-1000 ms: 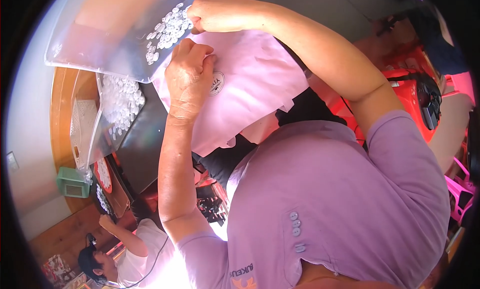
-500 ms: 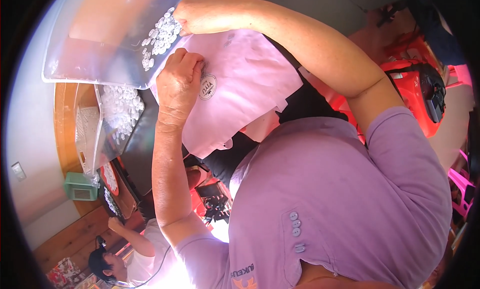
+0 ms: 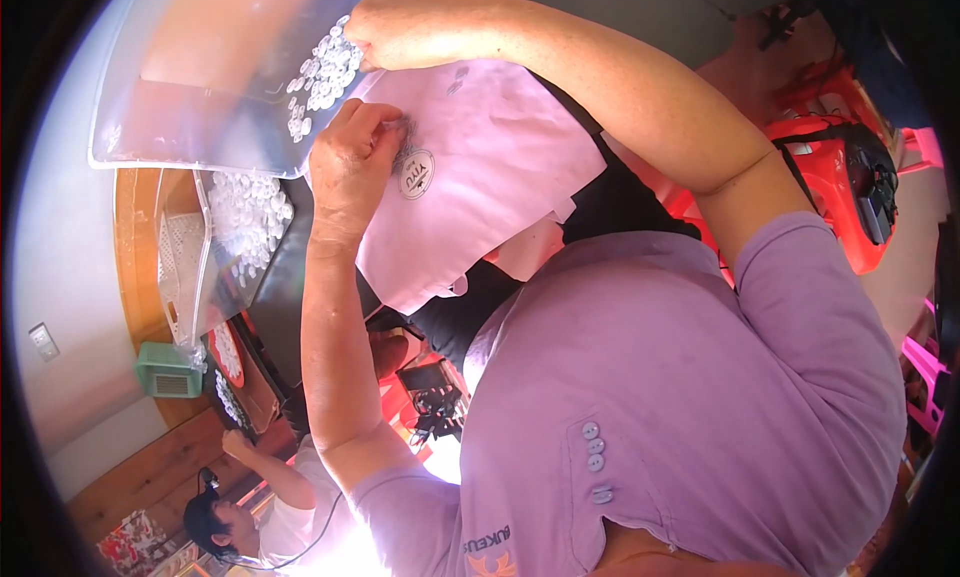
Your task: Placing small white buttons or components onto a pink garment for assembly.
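Note:
A pink apron [image 3: 500, 167] with a round badge lies spread over my lap. Beyond it, a clear plastic tub [image 3: 200, 164] holds a loose heap of small, clear, roundish pieces [image 3: 328, 69]. My right hand [image 3: 405, 25] reaches over from the right, its fingers curled at the heap's right edge; the fingertips are hidden. My left hand [image 3: 352, 157] is just above the apron beside the badge, thumb and fingers pinched together. Whatever lies between those fingers is too small to make out.
To the left stands a second clear container [image 3: 245, 227] with many similar pieces. Past it are a green plastic basket [image 3: 170, 370] and a red tray [image 3: 228, 352] with white pieces. A person [image 3: 245, 517] sits at lower left, one arm reaching toward a dark tray. Red chairs [image 3: 835, 192] stand right.
My left hand has shifted slightly and its fingers look a little less curled. The right hand stays at the heap. The whole view has moved slightly.

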Available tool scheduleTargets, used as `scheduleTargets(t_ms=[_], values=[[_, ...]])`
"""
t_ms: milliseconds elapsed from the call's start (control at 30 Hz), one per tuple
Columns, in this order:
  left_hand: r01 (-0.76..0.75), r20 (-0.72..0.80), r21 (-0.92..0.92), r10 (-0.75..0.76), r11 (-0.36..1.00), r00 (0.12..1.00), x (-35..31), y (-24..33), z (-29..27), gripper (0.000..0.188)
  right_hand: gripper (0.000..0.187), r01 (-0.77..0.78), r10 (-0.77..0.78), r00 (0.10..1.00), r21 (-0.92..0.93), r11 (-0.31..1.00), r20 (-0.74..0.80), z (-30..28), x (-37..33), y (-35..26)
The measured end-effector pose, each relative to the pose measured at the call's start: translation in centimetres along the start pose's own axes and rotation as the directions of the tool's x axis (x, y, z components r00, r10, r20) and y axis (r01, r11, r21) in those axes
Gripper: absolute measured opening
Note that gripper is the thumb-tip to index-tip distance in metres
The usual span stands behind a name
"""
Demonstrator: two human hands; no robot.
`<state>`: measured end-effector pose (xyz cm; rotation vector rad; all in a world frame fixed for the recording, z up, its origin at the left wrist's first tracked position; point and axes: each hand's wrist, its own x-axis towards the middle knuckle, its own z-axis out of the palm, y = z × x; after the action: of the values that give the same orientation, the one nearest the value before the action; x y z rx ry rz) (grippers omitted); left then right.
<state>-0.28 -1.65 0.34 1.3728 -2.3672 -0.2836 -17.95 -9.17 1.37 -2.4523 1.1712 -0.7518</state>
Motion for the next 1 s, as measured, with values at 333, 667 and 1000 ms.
scheduleTargets(t_ms=[333,667,1000], values=[[0.043,-0.139,0.049,-0.036,0.998,0.990,0.1,-1.0,0.8,0.004,0.016,0.018,-0.018,1.000,0.005,1.000,0.010,0.0,0.0,-0.1],[-0.096,-0.133,0.265,0.134,0.960,0.982,0.2,-1.0,1.0,0.004,0.017,0.035,-0.035,0.999,-0.012,0.999,-0.024,0.3,0.0,-0.1],[-0.185,-0.096,0.521,0.272,0.833,0.957,0.3,-0.7,1.7,0.006,0.014,0.053,-0.054,0.998,-0.018,0.998,-0.035,0.2,0.1,0.1]])
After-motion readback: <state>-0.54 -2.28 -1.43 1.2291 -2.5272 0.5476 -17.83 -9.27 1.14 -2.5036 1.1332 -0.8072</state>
